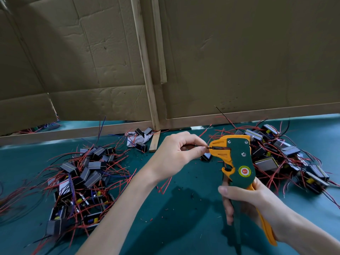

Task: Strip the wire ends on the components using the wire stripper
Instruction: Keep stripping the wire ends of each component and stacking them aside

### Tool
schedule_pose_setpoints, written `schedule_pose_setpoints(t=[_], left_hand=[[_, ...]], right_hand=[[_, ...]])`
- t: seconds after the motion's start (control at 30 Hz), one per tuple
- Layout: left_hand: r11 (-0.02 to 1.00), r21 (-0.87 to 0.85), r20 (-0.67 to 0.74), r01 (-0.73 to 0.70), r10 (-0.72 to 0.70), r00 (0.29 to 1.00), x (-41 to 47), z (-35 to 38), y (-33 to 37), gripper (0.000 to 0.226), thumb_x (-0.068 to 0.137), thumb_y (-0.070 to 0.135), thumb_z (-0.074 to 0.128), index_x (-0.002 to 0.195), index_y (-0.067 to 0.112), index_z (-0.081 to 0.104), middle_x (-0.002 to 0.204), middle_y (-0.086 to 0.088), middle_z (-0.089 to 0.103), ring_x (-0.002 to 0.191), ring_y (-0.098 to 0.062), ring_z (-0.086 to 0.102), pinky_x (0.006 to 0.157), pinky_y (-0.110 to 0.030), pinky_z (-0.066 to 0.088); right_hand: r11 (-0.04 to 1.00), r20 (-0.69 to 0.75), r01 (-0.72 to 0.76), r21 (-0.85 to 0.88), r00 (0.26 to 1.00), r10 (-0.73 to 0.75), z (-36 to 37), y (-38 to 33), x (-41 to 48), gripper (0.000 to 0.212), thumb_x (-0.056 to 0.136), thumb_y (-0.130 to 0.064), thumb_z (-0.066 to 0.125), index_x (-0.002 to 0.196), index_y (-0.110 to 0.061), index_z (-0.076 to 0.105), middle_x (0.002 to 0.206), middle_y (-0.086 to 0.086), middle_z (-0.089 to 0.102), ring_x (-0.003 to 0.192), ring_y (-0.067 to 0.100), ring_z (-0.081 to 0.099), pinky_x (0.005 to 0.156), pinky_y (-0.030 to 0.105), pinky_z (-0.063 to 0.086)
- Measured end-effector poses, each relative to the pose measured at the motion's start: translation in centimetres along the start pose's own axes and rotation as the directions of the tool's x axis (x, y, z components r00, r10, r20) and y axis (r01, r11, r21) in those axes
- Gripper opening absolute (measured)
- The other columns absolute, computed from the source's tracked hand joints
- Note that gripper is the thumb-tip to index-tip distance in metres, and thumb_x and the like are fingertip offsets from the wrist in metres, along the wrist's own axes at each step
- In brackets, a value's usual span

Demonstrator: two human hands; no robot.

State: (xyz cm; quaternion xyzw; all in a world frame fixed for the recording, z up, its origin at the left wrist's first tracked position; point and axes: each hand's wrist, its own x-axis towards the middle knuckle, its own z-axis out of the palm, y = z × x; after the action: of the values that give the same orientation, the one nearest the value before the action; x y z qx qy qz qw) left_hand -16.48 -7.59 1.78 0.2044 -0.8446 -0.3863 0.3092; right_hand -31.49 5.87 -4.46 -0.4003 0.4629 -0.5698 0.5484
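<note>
My right hand [250, 205] grips the handles of a green and orange wire stripper [237, 159], held upright above the table. My left hand [176, 153] pinches a thin black wire [193, 145] between thumb and fingertips. The wire's end sits in the stripper's orange jaws [214, 148]. Just below the jaws hangs a small component [206, 157], partly hidden behind my fingers. A heap of dark block-shaped components with red and black wires [81, 181] lies at the left, and a second heap [287, 159] lies at the right.
The table has a teal cover [184, 208] strewn with small red and black insulation scraps. A cardboard wall [239, 61] with a wooden batten [147, 70] closes off the back. A few loose components [141, 142] and a short wood strip [154, 143] lie behind my left hand.
</note>
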Motion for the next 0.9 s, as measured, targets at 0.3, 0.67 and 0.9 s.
schedule_pose_setpoints(t=[0.3,0.67,0.9], left_hand=[[0.997,0.005,-0.002,0.075,-0.075,0.997,0.2,-0.1,-0.9,0.010,0.090,0.013,0.064,0.086,0.016,0.073,0.091,-0.008,0.070,0.080,-0.013,0.062,0.077,-0.024,0.046],[0.988,0.154,-0.241,-0.002,0.040,0.970,2.5,0.4,0.2,0.011,0.089,0.018,0.066,0.084,0.023,0.074,0.078,0.012,0.064,0.076,-0.009,0.052,0.076,-0.022,0.040],[0.988,-0.060,-0.468,-0.140,0.096,0.878,10.5,7.0,4.3,0.014,0.090,0.003,0.063,0.098,-0.002,0.073,0.092,-0.015,0.069,0.077,-0.019,0.064,0.076,-0.030,0.056]], right_hand=[[0.970,0.141,0.001,0.245,0.989,-0.037,0.0,0.5,0.7,0.046,0.046,-0.016,0.095,0.084,-0.005,0.070,0.074,0.028,0.059,0.066,0.039,0.062,0.066,0.047,0.056],[0.928,0.054,-0.040,0.369,0.998,0.021,-1.4,0.2,1.6,0.037,0.055,0.002,0.077,0.091,0.000,0.067,0.079,0.026,0.060,0.070,0.041,0.063,0.069,0.050,0.057],[0.884,-0.030,-0.081,0.459,0.994,0.107,-1.6,0.4,1.9,0.022,0.061,0.002,0.060,0.082,0.001,0.068,0.075,0.025,0.062,0.066,0.039,0.066,0.062,0.048,0.060]])
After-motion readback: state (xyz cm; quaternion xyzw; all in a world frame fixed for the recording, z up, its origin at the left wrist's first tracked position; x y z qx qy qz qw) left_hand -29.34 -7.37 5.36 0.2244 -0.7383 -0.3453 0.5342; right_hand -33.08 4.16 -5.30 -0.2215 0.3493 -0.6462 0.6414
